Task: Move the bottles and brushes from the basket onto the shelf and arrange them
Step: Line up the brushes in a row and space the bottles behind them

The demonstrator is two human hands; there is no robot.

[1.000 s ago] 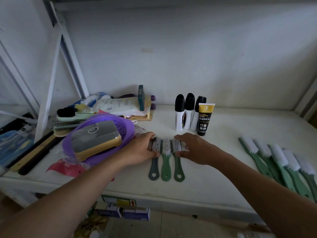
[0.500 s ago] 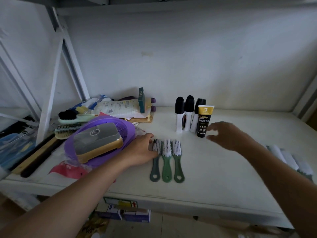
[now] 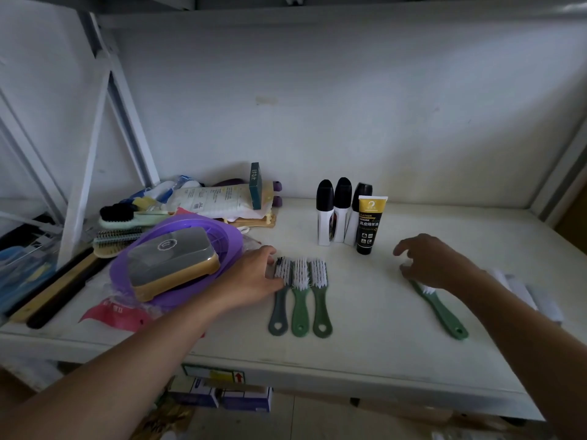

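The left hand [image 3: 254,277] lies flat, fingertips against the grey brush [image 3: 279,300] that ends the row [image 3: 300,296]. The right hand [image 3: 435,265] curls over a green brush [image 3: 444,312]; whether it pinches the brush cannot be told. It should probably grip the head under its palm, then lay the brush parallel beside the row.

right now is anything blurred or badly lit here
Head view: the right hand and the white brush heads behind its forearm are smeared; the three brushes by the left hand are sharp; the shelf edge bows from the wide lens; corners dim.
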